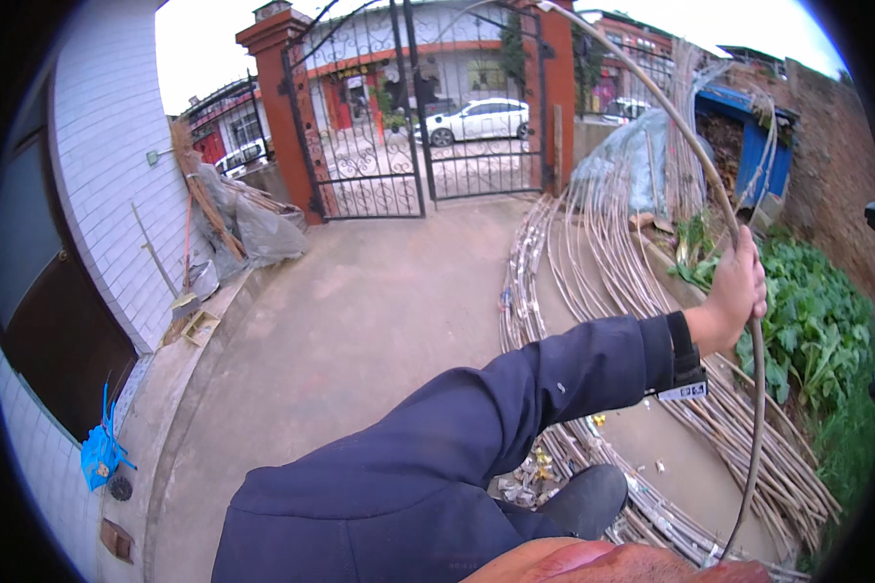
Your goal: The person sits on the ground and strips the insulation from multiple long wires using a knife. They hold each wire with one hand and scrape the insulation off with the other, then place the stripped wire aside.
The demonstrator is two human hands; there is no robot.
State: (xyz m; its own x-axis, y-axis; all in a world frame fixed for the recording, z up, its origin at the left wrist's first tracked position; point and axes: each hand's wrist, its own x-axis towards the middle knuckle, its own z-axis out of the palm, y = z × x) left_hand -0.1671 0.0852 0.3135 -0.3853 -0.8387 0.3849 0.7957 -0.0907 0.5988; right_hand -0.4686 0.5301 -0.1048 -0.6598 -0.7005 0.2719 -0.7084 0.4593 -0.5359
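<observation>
My left hand (735, 291) grips a long, thin pole (757, 393), apparently bamboo, at the right of the view. The pole bows up and leftward over the gate, and its lower part drops towards the bottom edge. My left arm reaches across in a dark jacket sleeve (554, 372). Beneath and beyond the hand, many similar bent poles (729, 423) lie along the concrete. A second bundle (521, 291), with bits of plastic film on it, runs to their left. My right hand is out of view.
A black iron gate (423, 167) stands between red pillars (277, 109). Leafy greens (809, 313) grow at right beside a low curb. Plastic sheeting (620, 167) covers a heap near a blue shelter (769, 160). At left are a broom (157, 255), a dustpan (200, 326) and a blue bag (100, 455).
</observation>
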